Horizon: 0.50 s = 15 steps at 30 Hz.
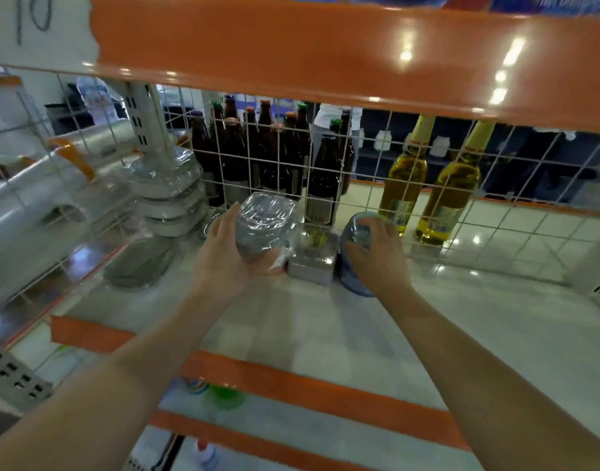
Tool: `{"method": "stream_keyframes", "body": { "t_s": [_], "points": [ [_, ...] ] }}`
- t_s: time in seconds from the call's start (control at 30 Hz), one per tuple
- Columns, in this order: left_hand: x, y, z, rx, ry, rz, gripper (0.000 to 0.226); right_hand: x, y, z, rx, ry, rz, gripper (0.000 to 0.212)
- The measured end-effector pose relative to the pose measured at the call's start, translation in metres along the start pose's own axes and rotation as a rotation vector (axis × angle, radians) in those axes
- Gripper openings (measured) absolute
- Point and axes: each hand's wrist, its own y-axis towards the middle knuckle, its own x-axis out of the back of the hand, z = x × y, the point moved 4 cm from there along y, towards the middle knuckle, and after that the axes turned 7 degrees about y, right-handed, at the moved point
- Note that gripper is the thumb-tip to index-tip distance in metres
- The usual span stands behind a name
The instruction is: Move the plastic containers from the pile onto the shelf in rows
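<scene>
Both forearms reach in over the shelf's (pixel 427 334) orange front edge toward its back, where the placing is being done. The left hand (pixel 223 253) is clamped on a wrapped stack of clear containers (pixel 266 226), thumb under the near end and fingers up the left side, the stack tipped on its side and seemingly just off the shelf. The right hand (pixel 376 253) curls over a bluish container stack (pixel 354 253) that rests on the shelf just right of it. Between the two sits a square clear container pack (pixel 312 260), touching or nearly touching both.

To do this step well, I judge the left stack should be set down with its base flat, just left of the square pack and in line with it, so the row runs parallel to the wire mesh back (pixel 376 171). The loose film at the near end could slip, so the grip belongs on the rigid body rather than the wrap. The right hand would do best to steady its stack until the left one is seated.

Further left, a flat clear tray (pixel 138 263) lies near the left edge, and a taller pile of wrapped round containers (pixel 169 192) stands in the back left corner. Behind the mesh are brown bottles (pixel 264 158) and two yellow bottles (pixel 427 185), well clear of the work.
</scene>
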Motion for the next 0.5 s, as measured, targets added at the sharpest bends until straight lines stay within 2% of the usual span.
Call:
{"method": "stream_keyframes", "body": {
  "t_s": [0.13,0.37,0.5],
  "points": [
    [0.018,-0.010,0.025,0.033,0.040,-0.086,0.087,-0.019,0.003,0.012,0.020,0.058,0.071,0.036],
    [0.042,-0.014,0.076,0.150,0.101,-0.116,0.084,-0.057,-0.006,0.040,0.076,0.117,0.150,0.034],
    [0.062,0.000,0.098,0.157,0.116,-0.126,0.086,-0.078,0.004,0.059,0.054,0.130,0.127,0.040]
  ]
}}
